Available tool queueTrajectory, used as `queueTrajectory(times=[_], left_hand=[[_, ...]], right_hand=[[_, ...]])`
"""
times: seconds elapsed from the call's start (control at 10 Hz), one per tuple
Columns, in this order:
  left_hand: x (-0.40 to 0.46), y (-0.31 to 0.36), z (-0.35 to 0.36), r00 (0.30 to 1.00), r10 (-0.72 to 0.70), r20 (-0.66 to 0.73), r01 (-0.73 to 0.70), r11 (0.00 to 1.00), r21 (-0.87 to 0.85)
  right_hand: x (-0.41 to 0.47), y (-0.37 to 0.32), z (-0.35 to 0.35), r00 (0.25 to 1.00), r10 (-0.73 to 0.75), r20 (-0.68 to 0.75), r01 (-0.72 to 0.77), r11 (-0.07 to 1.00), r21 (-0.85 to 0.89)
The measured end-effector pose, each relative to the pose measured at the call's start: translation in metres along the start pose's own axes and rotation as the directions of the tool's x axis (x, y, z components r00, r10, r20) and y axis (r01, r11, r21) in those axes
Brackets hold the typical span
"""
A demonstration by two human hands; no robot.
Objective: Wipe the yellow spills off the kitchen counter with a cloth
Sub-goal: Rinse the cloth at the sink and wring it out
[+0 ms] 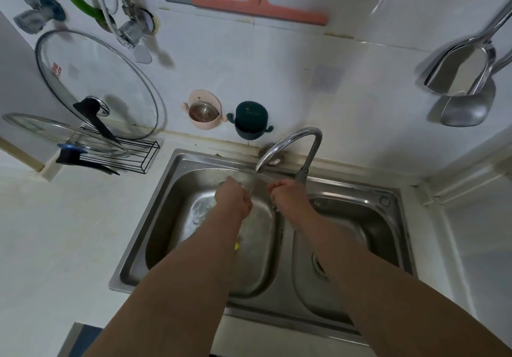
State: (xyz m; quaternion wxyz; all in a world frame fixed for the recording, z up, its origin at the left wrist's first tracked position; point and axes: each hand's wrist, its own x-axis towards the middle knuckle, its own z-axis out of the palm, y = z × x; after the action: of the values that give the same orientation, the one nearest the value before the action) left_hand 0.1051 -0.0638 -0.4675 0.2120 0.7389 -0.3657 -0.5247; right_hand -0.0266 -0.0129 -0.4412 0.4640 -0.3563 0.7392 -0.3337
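Note:
My left hand [234, 197] and my right hand [285, 193] hang side by side over the left basin of the steel double sink [155, 207], just under the spout of the curved faucet [291, 141]. Water splashes between them. Both hands show their backs with the fingers curled downward. Their palm sides are hidden, so I cannot tell whether they hold anything. A small yellow-green scrap [237, 245] peeks out from under my left forearm, low in the basin. Whether it is the cloth is unclear. The pale counter [69, 232] to the left shows no yellow spill in this view.
Two glass pot lids [97, 85] lean in a black wire rack [133, 157] at the counter's back left. A pink holder [205, 110] and a dark green pot-shaped holder [250, 119] stick to the tiled wall. Steel ladles [462, 79] hang at the right, a pink squeegee [257, 7] above.

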Motion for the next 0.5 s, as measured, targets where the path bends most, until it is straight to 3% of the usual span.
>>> queueTrajectory(times=[0.1, 0.2, 0.3, 0.5], left_hand=[[0.014, 0.001, -0.011, 0.981, -0.185, 0.062, 0.194, 0.898, -0.395], [0.002, 0.004, -0.017, 0.968, -0.159, 0.192, 0.225, 0.888, -0.401], [-0.021, 0.009, -0.018, 0.901, -0.134, 0.413, 0.277, 0.91, -0.309], [-0.032, -0.009, -0.02, 0.915, -0.095, 0.392, 0.249, 0.897, -0.365]], right_hand=[[0.001, 0.0, 0.005, 0.999, 0.037, -0.002, -0.037, 0.999, 0.025], [0.003, -0.006, 0.015, 0.996, 0.067, 0.062, -0.072, 0.995, 0.073], [0.006, -0.014, 0.027, 0.979, 0.121, 0.164, -0.15, 0.971, 0.184], [0.019, -0.011, 0.047, 0.987, 0.115, 0.114, -0.123, 0.99, 0.063]])
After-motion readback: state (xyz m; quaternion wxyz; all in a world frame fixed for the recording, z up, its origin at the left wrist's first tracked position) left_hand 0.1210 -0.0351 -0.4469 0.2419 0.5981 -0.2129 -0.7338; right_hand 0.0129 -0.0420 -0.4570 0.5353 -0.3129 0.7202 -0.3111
